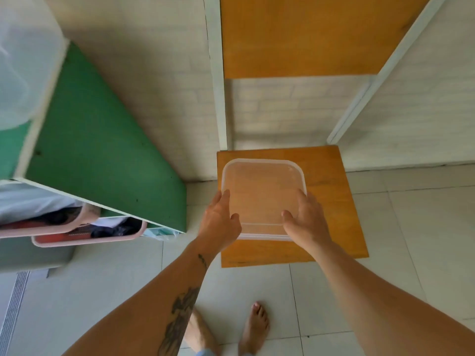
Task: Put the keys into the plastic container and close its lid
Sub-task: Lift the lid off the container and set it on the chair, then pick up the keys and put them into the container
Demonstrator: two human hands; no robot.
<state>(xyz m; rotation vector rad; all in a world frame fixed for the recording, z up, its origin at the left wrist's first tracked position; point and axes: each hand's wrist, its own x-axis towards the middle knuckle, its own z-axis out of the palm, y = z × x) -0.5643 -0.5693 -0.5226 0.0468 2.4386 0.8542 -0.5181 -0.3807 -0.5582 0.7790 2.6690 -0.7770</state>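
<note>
A square clear plastic container with its lid on rests on the lower orange shelf. My left hand grips its near left corner, with the thumb on top of the lid. My right hand holds the near right corner the same way. No keys show anywhere; the container's inside looks hazy through the lid and I cannot tell what it holds.
An upper orange shelf hangs above on white posts against a white brick wall. A green-sided cabinet with pink bins of clothes stands to the left. My bare feet stand on the tiled floor.
</note>
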